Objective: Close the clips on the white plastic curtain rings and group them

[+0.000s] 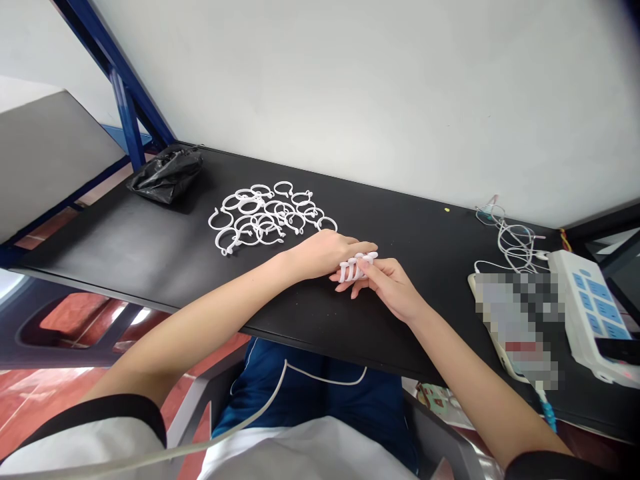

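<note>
Several white plastic curtain rings (356,268) are bunched side by side between my two hands, just above the black table. My right hand (395,287) grips the bunch from the right, its thumb pressed on the rings and its fingers curled beneath. From the left, my left hand (323,255) reaches over the same rings, back of the hand up; its fingers close about them and partly hide them. Beyond my left hand lies a loose pile of more white curtain rings (265,223), overlapping one another, some with small eyelets showing.
A crumpled black plastic bag (167,175) sits at the table's far left. On the right are a phone (493,327) with a blurred screen, a white power strip (590,313) and tangled white cables (515,243). A pale wall (360,100) borders the black table (125,247).
</note>
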`<state>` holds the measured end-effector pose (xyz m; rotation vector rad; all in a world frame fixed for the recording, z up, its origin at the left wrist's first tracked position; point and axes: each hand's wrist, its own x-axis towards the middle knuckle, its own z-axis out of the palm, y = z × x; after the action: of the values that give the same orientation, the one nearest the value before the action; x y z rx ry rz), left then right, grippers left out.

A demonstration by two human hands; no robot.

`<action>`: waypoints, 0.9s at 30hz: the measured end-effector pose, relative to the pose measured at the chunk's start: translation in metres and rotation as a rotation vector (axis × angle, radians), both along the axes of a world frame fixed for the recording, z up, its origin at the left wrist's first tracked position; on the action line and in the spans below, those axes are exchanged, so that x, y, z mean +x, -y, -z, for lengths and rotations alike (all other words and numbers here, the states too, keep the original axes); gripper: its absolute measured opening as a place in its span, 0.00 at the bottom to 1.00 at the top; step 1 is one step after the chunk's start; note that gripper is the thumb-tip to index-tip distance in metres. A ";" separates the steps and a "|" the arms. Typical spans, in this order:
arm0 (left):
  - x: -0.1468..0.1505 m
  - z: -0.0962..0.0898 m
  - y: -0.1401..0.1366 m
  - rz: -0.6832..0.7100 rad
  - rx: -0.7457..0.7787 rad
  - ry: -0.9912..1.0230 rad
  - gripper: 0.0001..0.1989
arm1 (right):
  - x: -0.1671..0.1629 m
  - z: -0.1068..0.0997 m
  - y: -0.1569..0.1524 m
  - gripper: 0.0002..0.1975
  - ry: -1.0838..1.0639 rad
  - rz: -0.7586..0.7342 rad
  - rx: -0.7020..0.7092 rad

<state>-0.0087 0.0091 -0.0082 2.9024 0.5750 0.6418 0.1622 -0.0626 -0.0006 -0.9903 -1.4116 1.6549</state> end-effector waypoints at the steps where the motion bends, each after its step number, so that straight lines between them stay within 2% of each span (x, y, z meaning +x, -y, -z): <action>1: 0.000 0.001 0.000 0.003 0.017 0.006 0.14 | 0.000 0.000 0.000 0.21 -0.005 -0.002 -0.012; 5: -0.001 0.001 -0.001 -0.002 0.018 -0.011 0.13 | -0.001 0.000 0.000 0.21 -0.022 -0.003 -0.032; 8: -0.003 -0.004 -0.002 -0.004 -0.062 0.020 0.11 | -0.002 0.000 0.000 0.21 -0.029 0.015 -0.001; 12: -0.005 -0.013 -0.003 0.103 -0.354 0.155 0.09 | -0.005 -0.002 0.003 0.12 0.048 0.086 0.094; 14: -0.005 -0.017 -0.004 0.162 -0.496 0.214 0.09 | -0.006 -0.004 0.005 0.11 0.079 0.109 0.138; 22: -0.006 -0.022 -0.007 0.276 -0.854 0.254 0.09 | -0.011 -0.009 0.013 0.10 0.086 0.124 0.215; 27: -0.007 -0.022 -0.009 0.363 -1.087 0.241 0.07 | -0.014 -0.009 0.017 0.09 0.084 0.126 0.320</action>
<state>-0.0162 0.0183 0.0135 1.8039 0.2227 0.4144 0.1481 -0.0797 0.0085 -0.9503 -1.5756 1.2603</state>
